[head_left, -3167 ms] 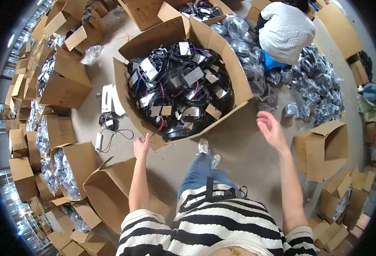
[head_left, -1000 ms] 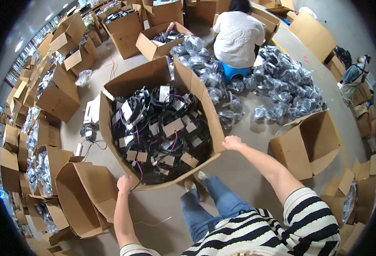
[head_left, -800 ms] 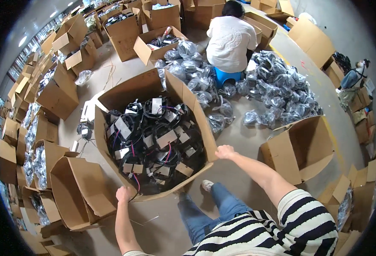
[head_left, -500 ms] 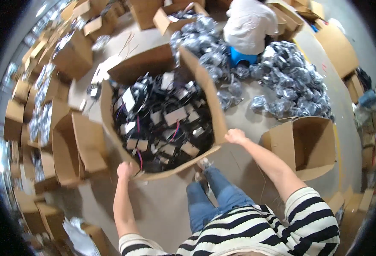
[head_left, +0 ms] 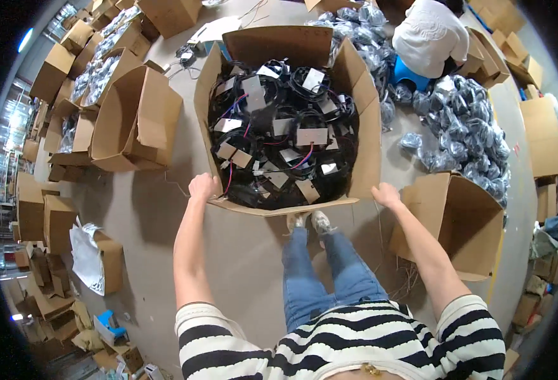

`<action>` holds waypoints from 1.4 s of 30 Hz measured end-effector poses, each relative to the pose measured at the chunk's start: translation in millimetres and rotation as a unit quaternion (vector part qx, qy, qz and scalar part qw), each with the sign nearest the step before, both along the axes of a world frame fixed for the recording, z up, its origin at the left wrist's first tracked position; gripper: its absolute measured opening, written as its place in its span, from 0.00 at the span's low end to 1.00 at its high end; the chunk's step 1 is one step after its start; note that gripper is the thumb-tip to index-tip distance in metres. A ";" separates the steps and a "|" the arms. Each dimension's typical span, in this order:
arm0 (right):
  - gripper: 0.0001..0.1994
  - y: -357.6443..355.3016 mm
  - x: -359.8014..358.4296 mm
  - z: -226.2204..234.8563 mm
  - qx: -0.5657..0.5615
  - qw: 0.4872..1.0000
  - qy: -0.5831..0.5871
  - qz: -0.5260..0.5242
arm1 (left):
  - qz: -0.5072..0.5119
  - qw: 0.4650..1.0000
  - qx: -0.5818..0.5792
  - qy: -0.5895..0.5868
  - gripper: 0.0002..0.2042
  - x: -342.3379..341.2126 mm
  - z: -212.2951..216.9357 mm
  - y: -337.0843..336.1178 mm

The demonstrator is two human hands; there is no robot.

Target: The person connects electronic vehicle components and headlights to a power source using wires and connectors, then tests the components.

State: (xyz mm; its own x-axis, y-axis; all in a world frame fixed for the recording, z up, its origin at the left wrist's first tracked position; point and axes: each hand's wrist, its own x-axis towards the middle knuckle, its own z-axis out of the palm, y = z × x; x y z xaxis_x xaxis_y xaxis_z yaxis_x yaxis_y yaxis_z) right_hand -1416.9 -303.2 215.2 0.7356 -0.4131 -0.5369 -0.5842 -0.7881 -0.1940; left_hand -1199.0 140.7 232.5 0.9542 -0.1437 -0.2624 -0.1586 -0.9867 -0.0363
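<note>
Hands first: our left hand (head_left: 203,187) curls its fingers over the near left corner of the big cardboard box (head_left: 364,136), and our right hand (head_left: 386,195) closes on the near right corner. Both grips sit on thin flaps, so we judge the cardboard could tear or the box tip. Inside lie black cable coils (head_left: 279,136) with pale rectangular tags. Beyond the box, grey bagged bundles (head_left: 469,126) surround a seated person (head_left: 428,38).

You're gripping a brown cardboard box (head_left: 362,136) full of black cables (head_left: 279,126) with grey tags, a few wires perhaps pink. Your shirt (head_left: 367,342) is black-and-white striped, your jeans (head_left: 329,278) blue.
</note>
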 end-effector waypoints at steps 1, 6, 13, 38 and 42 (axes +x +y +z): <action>0.21 7.0 -18.8 0.2 0.000 1.000 -0.004 -0.009 | -0.001 1.000 -0.004 0.012 0.16 -12.0 2.0 1.3; 0.21 44.9 -87.1 12.2 -0.012 0.998 0.001 -0.064 | -0.024 0.999 -0.019 0.028 0.16 -62.6 19.0 11.9; 0.20 90.9 -154.9 15.5 -0.028 0.994 0.007 -0.102 | -0.046 0.999 -0.016 0.014 0.16 -90.0 18.5 19.6; 0.17 326.8 -260.6 -6.5 0.258 0.777 -0.111 -0.563 | -0.379 0.750 -0.514 -0.172 0.03 -22.1 160.2 29.9; 0.26 347.2 -259.1 25.9 0.231 0.882 0.125 -0.391 | -0.350 0.457 -0.607 -0.547 0.05 -84.8 325.0 164.6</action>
